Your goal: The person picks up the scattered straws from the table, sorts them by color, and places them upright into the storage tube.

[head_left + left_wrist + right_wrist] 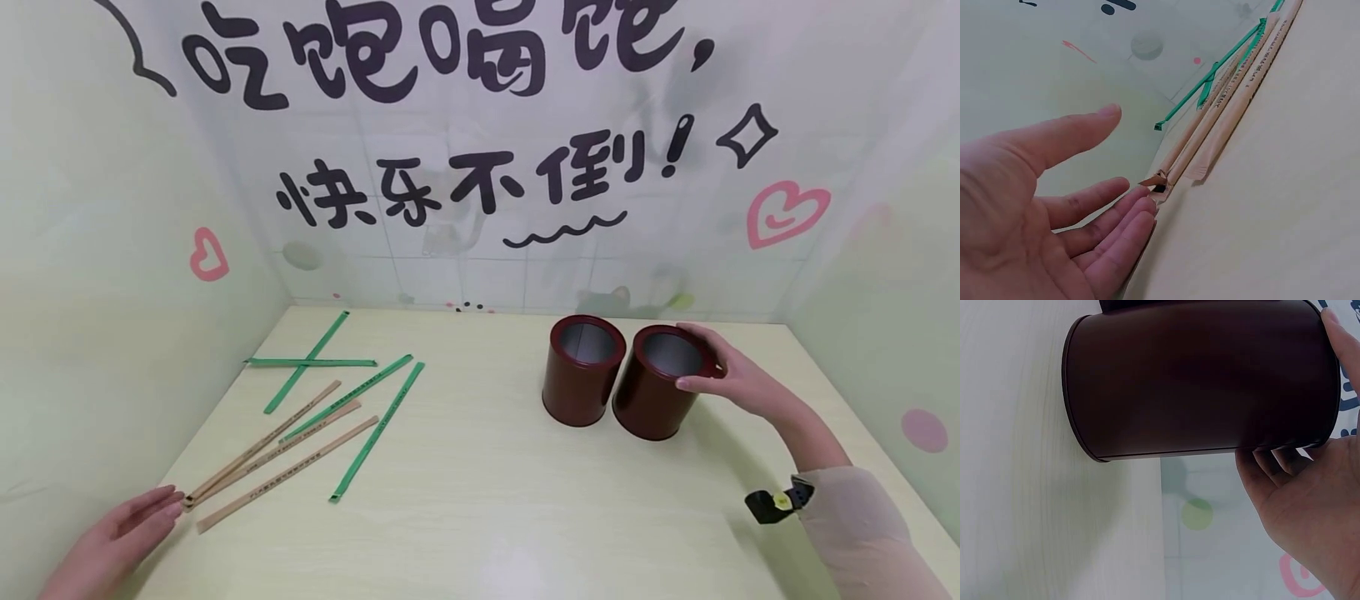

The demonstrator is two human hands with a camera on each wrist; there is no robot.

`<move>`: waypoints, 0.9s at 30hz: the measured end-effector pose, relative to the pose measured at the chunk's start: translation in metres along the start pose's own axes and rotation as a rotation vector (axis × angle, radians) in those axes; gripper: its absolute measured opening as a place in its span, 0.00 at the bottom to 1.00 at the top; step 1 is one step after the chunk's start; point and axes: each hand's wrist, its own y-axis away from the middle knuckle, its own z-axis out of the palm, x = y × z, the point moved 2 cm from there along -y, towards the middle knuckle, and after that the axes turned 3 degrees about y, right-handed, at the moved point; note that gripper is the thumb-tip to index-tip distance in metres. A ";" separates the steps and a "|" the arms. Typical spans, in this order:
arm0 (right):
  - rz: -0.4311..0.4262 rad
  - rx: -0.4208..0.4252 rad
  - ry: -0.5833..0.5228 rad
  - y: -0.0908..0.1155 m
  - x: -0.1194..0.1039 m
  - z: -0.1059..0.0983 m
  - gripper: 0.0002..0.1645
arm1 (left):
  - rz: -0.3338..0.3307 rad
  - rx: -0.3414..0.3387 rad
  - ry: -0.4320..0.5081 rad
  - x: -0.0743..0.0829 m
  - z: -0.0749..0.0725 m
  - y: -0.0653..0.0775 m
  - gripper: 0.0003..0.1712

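Two dark red cylindrical cans stand upright, side by side, at the right of the table in the head view; both tops are open and show grey insides. My right hand (738, 383) grips the right-hand can (651, 408) by its upper part, thumb at the near side of the rim and fingers round the far side. The left-hand can (576, 387) is beside it. At the lower left, my left hand (120, 537) has its thumb well apart from its fingers. Its fingertips (1141, 209) are at the near ends of brown paper-wrapped straws (1222, 103).
Several green wrapped straws (378, 429) lie scattered on the left of the table (487, 500), two crossed at the back and one across the brown straws. A printed backdrop (465, 275) rises behind the table, with pale side walls left and right.
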 end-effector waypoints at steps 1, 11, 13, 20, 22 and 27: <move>-0.001 0.000 0.000 0.000 0.000 0.000 0.45 | -0.044 0.001 -0.067 0.001 0.000 0.001 0.51; -0.026 0.010 -0.002 0.000 0.000 0.002 0.44 | -0.030 0.056 -0.181 0.011 0.018 0.008 0.44; -0.027 0.011 0.003 0.000 0.000 0.001 0.44 | 0.047 0.079 -0.226 0.011 0.023 0.008 0.40; -0.045 0.011 -0.004 0.000 0.000 0.002 0.44 | 0.251 0.225 -0.369 0.014 0.034 0.010 0.23; -0.049 0.013 -0.003 0.000 0.000 0.002 0.44 | 0.258 0.251 -0.395 0.016 0.036 0.012 0.19; -0.047 0.016 -0.010 0.000 0.000 0.003 0.44 | 0.229 0.242 -0.476 0.023 0.039 0.011 0.15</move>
